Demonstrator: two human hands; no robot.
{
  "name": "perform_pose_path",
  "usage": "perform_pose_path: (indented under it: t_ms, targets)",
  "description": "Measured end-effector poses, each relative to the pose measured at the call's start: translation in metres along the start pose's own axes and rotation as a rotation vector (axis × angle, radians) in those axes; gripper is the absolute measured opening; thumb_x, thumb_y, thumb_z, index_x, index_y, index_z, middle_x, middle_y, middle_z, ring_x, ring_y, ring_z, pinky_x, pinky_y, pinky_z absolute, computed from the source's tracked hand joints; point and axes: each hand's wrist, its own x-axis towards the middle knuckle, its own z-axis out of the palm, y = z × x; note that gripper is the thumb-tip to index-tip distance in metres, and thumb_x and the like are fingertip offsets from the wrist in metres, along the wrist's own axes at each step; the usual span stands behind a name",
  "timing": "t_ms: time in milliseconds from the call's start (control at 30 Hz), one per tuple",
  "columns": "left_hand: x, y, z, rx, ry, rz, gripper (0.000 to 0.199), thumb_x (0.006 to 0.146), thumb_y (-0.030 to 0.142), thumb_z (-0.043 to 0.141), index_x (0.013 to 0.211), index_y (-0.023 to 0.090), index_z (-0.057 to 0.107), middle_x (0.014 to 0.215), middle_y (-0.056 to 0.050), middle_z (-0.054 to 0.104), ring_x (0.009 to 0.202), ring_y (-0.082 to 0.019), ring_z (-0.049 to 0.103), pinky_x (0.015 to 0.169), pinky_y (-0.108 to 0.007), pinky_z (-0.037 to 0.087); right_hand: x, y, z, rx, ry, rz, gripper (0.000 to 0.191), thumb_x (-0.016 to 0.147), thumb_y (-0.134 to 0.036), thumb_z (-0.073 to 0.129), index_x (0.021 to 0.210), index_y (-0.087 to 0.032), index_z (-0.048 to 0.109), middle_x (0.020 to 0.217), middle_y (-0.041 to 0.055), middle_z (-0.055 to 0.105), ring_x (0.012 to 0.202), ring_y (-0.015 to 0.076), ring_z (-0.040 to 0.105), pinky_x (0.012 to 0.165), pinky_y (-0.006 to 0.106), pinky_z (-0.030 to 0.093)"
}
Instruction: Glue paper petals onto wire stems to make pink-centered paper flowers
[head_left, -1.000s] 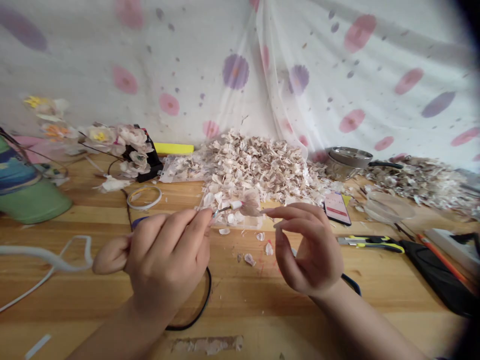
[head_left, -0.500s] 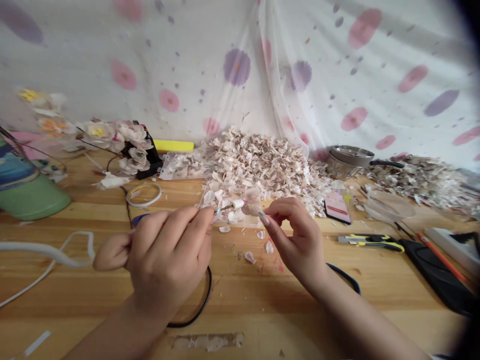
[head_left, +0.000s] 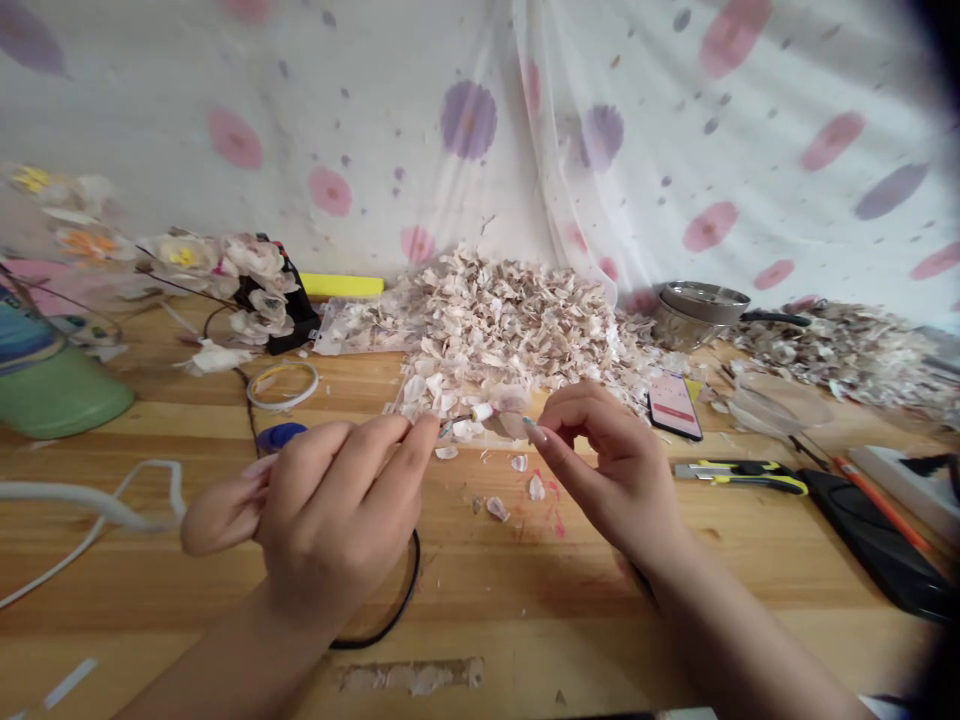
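Note:
My left hand (head_left: pixel 341 510) is closed around a thin dark stem, most of which its fingers hide. A small white wrapped tip (head_left: pixel 482 412) pokes out from it to the right. Facing it, my right hand (head_left: pixel 611 465) pinches a pale petal (head_left: pixel 513 425) between thumb and fingertips. Petal and tip meet, or nearly so; I cannot tell whether they are joined. Just behind both hands rises a heap of dried pale petals (head_left: pixel 517 310). A few loose petals (head_left: pixel 497 509) lie on the wooden table (head_left: pixel 487 600) below.
Finished-looking flowers (head_left: pixel 255 262) stand at the left, near a green container (head_left: pixel 82 395) and a tape roll (head_left: pixel 283 385). To the right are a phone (head_left: pixel 673 405), a box cutter (head_left: pixel 742 474), a lidded glass pot (head_left: pixel 701 310) and a black case (head_left: pixel 874 540). White cable (head_left: pixel 90 495) lies left.
The petal in my right hand has tilted lower beside the white tip. Both hands keep their grip, and the camera view has shifted slightly.

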Motion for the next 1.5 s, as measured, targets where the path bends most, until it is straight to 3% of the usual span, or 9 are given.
perform_pose_path:
  t_ms: [300,600,933,1133,1500]
  targets:
    - [0.001,-0.002,0.003,-0.008,0.042,0.040,0.026,0.073,-0.001,0.076,0.092,0.016,0.072,0.077,-0.004,0.075,0.068,-0.024,0.059,0.063,-0.039,0.045,0.002,0.001,-0.004,-0.026,-0.035,0.011,0.015,0.087,-0.014,0.063,0.073,-0.019,0.060,0.076,0.0014,0.060,0.069,0.0116,0.054,0.058,0.025,0.044]
    - [-0.009,-0.007,0.002,0.015,0.013,0.025,0.033,0.072,0.002,0.076,0.097,0.024,0.072,0.080,-0.003,0.077,0.068,-0.027,0.060,0.058,-0.041,0.039,0.002,0.001,-0.003,-0.030,-0.047,0.014,0.015,0.085,-0.012,0.064,0.072,-0.019,0.059,0.074,0.0007,0.059,0.068,0.0120,0.053,0.058,0.026,0.044]
    - [-0.003,-0.001,-0.001,-0.038,-0.031,-0.050,0.030,0.079,0.002,0.069,0.101,0.022,0.071,0.086,-0.004,0.077,0.072,-0.024,0.063,0.064,-0.042,0.046,0.003,0.001,-0.005,-0.029,-0.067,0.014,0.016,0.084,-0.011,0.064,0.071,-0.019,0.059,0.073,0.0001,0.058,0.066,0.0115,0.051,0.058,0.027,0.043]
    - [0.000,-0.002,0.000,-0.022,0.013,0.031,0.025,0.080,0.001,0.071,0.096,0.020,0.070,0.084,-0.006,0.076,0.079,-0.026,0.066,0.072,-0.041,0.050,0.004,-0.001,-0.007,0.001,-0.079,0.028,0.015,0.082,-0.011,0.065,0.071,-0.019,0.060,0.073,0.0008,0.060,0.067,0.0126,0.053,0.056,0.026,0.044]
    - [-0.001,-0.001,0.000,-0.030,0.016,0.025,0.025,0.085,0.001,0.063,0.098,0.021,0.069,0.087,-0.004,0.076,0.087,-0.026,0.066,0.078,-0.041,0.050,0.004,-0.002,-0.010,0.020,-0.107,0.055,0.015,0.082,-0.011,0.066,0.071,-0.019,0.060,0.073,0.0001,0.060,0.067,0.0113,0.053,0.057,0.026,0.044]
